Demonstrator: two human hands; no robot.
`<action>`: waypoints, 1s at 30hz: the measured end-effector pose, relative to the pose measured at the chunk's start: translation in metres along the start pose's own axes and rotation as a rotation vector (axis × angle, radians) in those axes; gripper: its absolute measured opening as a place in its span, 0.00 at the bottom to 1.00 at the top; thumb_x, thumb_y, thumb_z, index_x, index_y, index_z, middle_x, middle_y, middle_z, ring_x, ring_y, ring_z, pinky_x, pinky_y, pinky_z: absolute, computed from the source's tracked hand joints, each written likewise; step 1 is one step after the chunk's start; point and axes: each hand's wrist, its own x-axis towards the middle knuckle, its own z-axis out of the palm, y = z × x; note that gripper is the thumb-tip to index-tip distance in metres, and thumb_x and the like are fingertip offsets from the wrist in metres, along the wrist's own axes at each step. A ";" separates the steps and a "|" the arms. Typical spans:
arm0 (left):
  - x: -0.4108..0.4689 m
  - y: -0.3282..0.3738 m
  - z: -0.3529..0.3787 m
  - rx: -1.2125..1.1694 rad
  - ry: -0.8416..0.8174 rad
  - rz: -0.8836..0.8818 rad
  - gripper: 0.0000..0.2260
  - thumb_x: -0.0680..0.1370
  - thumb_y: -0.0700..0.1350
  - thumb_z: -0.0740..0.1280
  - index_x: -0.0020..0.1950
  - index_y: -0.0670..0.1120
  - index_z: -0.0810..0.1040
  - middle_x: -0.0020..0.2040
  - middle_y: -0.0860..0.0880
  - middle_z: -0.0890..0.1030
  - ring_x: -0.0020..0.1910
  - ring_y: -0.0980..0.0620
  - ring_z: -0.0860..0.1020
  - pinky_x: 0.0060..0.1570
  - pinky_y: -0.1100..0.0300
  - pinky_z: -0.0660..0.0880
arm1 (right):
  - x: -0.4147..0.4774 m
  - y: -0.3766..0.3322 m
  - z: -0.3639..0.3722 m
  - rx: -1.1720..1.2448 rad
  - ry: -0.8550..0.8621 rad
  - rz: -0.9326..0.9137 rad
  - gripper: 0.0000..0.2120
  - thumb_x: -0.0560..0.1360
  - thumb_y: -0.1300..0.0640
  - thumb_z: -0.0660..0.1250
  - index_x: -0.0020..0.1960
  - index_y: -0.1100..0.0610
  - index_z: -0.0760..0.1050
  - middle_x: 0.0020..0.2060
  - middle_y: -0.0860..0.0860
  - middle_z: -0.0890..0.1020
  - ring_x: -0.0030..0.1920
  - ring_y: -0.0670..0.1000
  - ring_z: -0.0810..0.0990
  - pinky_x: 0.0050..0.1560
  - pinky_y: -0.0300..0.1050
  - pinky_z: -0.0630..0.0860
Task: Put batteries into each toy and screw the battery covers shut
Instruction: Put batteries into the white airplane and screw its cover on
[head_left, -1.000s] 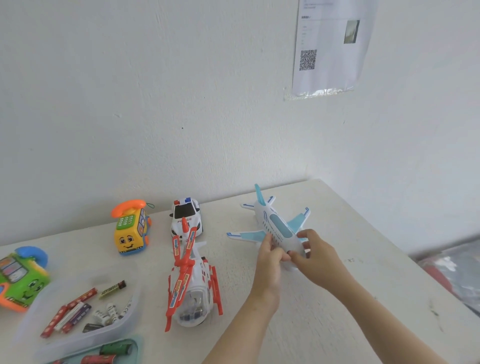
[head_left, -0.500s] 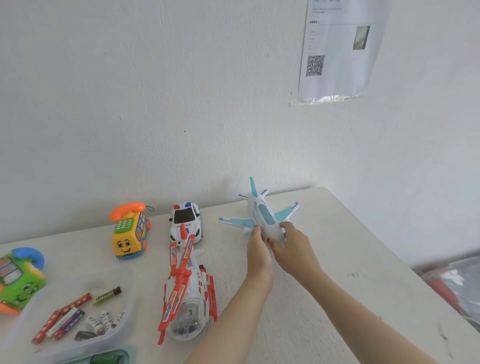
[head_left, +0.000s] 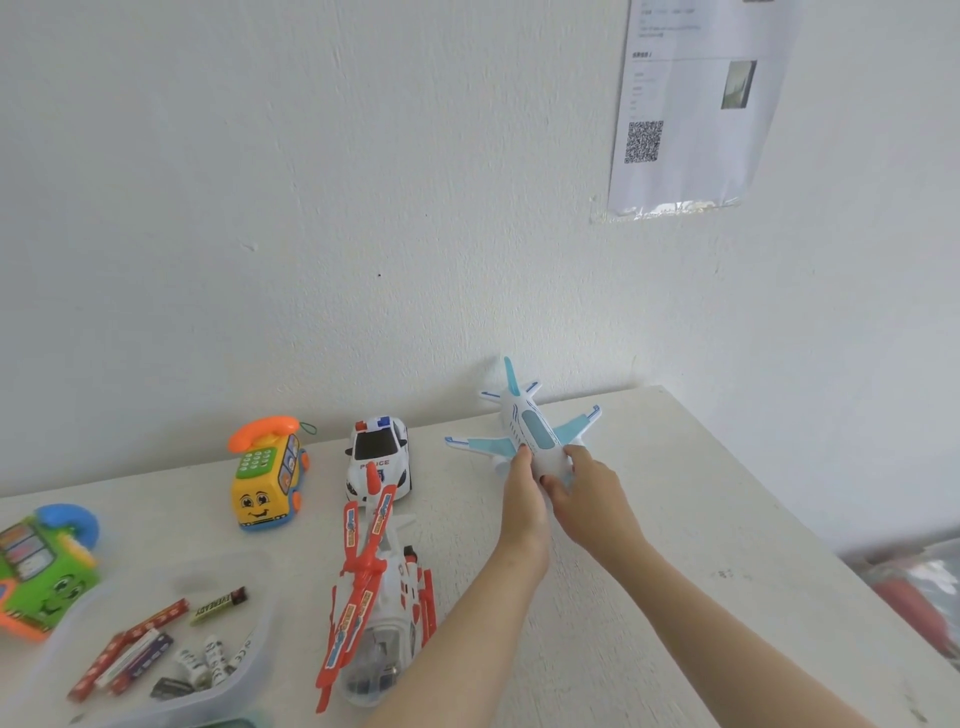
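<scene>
Head view: both hands reach out to the far side of the worktop, where they hold the toy plane by its nose end, close to the wall. The left hand clasps the fuselage from one side and the right hand from the other, fingers curled round it, so the plane is pinched between them. It sits upright with its tail pointing at the wall. Whether its wheels touch the worktop cannot be told. Its belly, where a battery cover would most likely be, faces down and is hidden. The two-handed hold looks meant to keep the wide wings level.

The other toys lie to the left, well apart from the hands. The police car and the yellow phone toy stand in a loose row near the wall, the helicopter lies nearer the person, and the green phone toy sits at the left edge. The batteries are kept together in a clear tray at the near left, probably so they stay within easy reach and do not roll.

Counted: five toys, namely one plane, one car, one helicopter and two phones. There is one tray with roughly eight batteries, too overlapped for an exact count. One sheet of paper is taped to the wall.
</scene>
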 end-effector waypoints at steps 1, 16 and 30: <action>-0.001 0.002 0.001 -0.003 -0.004 -0.001 0.20 0.85 0.49 0.51 0.73 0.44 0.70 0.66 0.47 0.77 0.51 0.61 0.76 0.39 0.74 0.74 | 0.000 -0.001 0.000 -0.013 -0.002 0.002 0.17 0.78 0.54 0.62 0.64 0.60 0.67 0.53 0.58 0.79 0.50 0.56 0.78 0.48 0.48 0.75; -0.087 0.080 -0.045 -0.083 0.152 0.381 0.09 0.82 0.40 0.60 0.53 0.50 0.78 0.52 0.52 0.82 0.53 0.55 0.80 0.57 0.62 0.73 | -0.027 -0.073 -0.030 0.195 0.164 -0.258 0.19 0.79 0.52 0.60 0.69 0.53 0.65 0.65 0.50 0.70 0.59 0.49 0.75 0.53 0.42 0.70; -0.191 0.077 -0.237 -0.092 0.784 0.655 0.13 0.82 0.34 0.58 0.48 0.48 0.78 0.47 0.50 0.83 0.43 0.55 0.81 0.44 0.65 0.77 | -0.144 -0.202 0.050 0.225 -0.515 -0.755 0.10 0.78 0.53 0.62 0.58 0.50 0.76 0.43 0.42 0.79 0.43 0.44 0.78 0.49 0.41 0.74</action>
